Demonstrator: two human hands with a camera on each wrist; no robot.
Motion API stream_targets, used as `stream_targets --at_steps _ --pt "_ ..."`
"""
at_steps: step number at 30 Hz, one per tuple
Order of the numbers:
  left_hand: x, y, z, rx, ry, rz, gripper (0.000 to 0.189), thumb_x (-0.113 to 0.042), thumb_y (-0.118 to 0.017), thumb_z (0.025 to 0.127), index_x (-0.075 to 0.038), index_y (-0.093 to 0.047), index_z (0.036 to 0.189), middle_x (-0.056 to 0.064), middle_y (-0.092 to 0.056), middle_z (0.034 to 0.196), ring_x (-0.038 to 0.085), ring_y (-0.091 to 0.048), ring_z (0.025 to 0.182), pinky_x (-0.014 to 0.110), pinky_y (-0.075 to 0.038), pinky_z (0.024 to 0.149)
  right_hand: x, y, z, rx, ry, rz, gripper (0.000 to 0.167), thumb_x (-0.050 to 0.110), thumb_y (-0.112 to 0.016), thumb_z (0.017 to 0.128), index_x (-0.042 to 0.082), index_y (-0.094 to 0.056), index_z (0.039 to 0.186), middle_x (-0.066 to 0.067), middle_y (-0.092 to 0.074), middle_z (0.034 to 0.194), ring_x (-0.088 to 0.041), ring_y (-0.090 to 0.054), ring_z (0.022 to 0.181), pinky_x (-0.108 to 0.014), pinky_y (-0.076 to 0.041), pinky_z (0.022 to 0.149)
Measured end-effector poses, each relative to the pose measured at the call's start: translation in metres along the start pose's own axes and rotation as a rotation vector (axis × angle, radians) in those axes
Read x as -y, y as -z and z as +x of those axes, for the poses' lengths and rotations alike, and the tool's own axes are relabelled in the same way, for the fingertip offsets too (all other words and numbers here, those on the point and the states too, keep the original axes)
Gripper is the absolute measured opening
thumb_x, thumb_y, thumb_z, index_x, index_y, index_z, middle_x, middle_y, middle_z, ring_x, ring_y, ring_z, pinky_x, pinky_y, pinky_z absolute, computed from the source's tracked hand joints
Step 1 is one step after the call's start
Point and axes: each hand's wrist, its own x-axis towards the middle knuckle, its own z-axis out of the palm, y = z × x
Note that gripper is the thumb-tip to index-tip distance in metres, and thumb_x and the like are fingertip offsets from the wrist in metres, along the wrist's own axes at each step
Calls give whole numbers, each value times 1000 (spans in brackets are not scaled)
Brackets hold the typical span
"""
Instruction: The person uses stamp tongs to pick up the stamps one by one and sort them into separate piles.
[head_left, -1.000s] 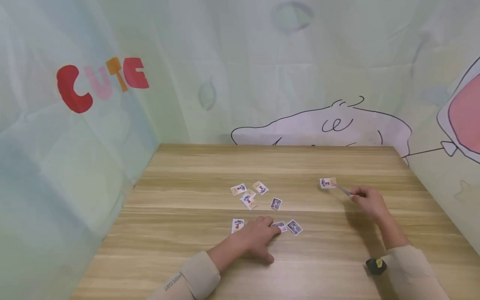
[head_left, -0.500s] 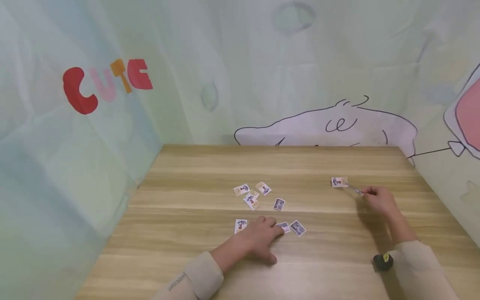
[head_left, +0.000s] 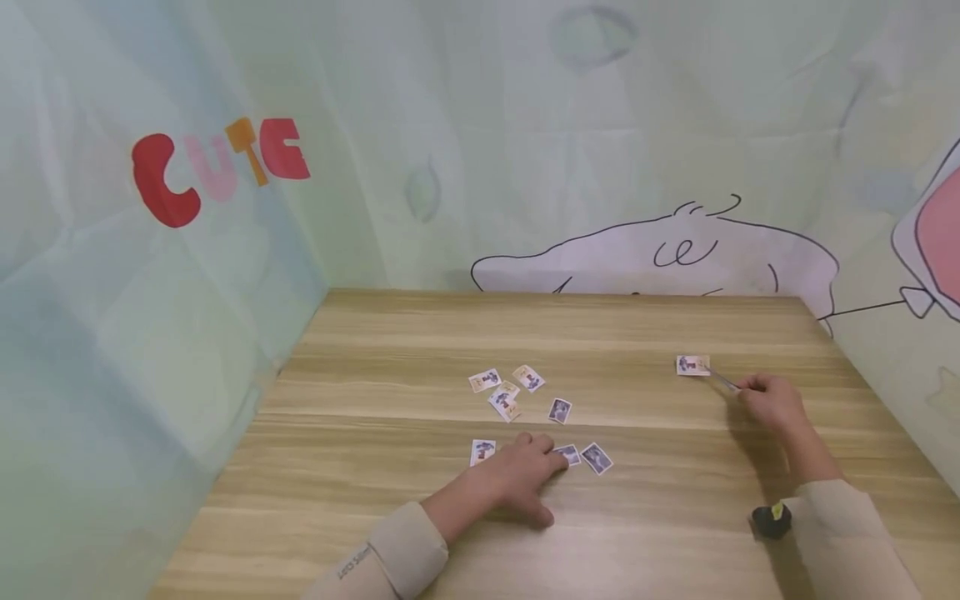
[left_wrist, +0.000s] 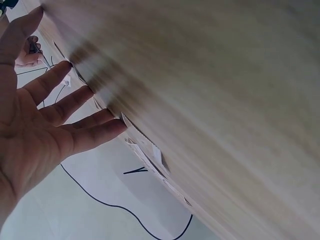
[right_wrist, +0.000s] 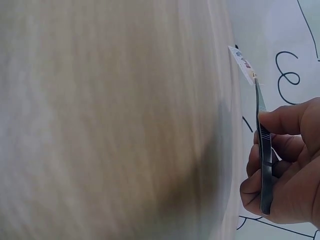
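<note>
The right hand (head_left: 772, 400) is pinching tweezers (head_left: 723, 380) whose tips are meeting the small card (head_left: 692, 365) just beyond the grip, while the left hand (head_left: 517, 475) is resting flat and released on the tabletop (head_left: 375, 467).

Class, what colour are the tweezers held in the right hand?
Dark metallic grey tweezers, clearest in the right wrist view.

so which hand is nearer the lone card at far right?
Right. The right hand holds tweezers whose tip meets the lone card; the left hand rests flat by the card cluster, well away.
</note>
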Motion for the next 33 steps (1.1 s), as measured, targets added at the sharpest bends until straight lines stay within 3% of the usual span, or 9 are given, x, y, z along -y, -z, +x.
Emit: stream_targets --at_steps 11,17,26,33 --pt "0 -1 1 5 8 8 72 -44 -78 64 -19 -55 127 1 -49 117 18 -46 99 32 -45 83 -4 6 1 19 -67 -38 23 8 -53 84 -11 -56 96 -23 -55 89 -32 -48 81 -35 -38 62" --pt "0 -1 1 1 12 7 72 -45 -78 63 -20 -55 127 0 -49 117 19 -46 100 32 -45 83 -5 7 0 4 -26 -57 19 6 -56 82 -11 -57 91 -17 -58 80 -28 -49 73 -32 -38 58" --pt "1 -2 2 0 8 22 72 -46 -77 64 -20 -55 127 1 -49 118 19 -46 101 32 -45 84 -9 15 -10 -12 28 -102 22 8 -56 83 -12 -56 91 -29 -58 89 -39 -53 81 -36 -41 62" --pt "1 -3 1 -3 1 20 72 -46 -77 64 -19 -55 127 1 -49 117 19 -46 100 32 -45 83 -8 19 -19 2 -37 -101 30 6 -55 83 -16 -56 103 -30 -58 92 -38 -53 82 -43 -43 67"
